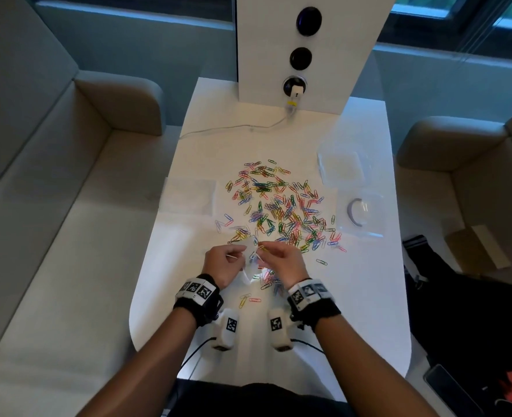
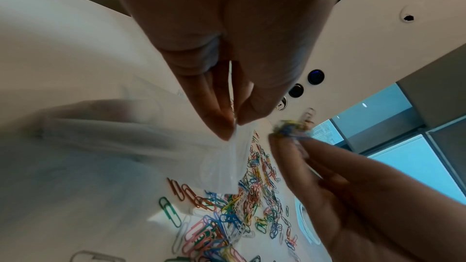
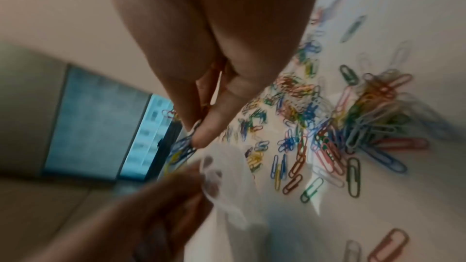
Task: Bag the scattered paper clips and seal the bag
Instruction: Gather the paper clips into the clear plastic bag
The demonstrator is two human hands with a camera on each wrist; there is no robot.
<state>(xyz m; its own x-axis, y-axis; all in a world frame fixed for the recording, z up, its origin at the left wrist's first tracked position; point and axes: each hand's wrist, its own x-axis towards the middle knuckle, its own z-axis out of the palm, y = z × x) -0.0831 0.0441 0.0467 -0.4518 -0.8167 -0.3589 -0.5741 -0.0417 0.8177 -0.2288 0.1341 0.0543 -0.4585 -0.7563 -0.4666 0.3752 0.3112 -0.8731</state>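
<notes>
I am watching the small clear plastic bag [image 1: 250,257] hanging just above the near part of the white bench [image 1: 366,296], my left hand [image 1: 223,263] pinching its top edge. My right hand [image 1: 281,260] is gripping a bunch of coloured wire paper clips [image 2: 290,127] beside the bag's mouth. The scattered paper clips [image 1: 281,206] are lying mid-bench beyond both hands.

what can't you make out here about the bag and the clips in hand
- Bag contents: its film is blurred in both wrist views, and the left hand covers it in the head view.
- Number of clips pinched by the right hand: motion-blurred in the left wrist view, too small in the head view.
- Bag's seal: not discernible.
</notes>
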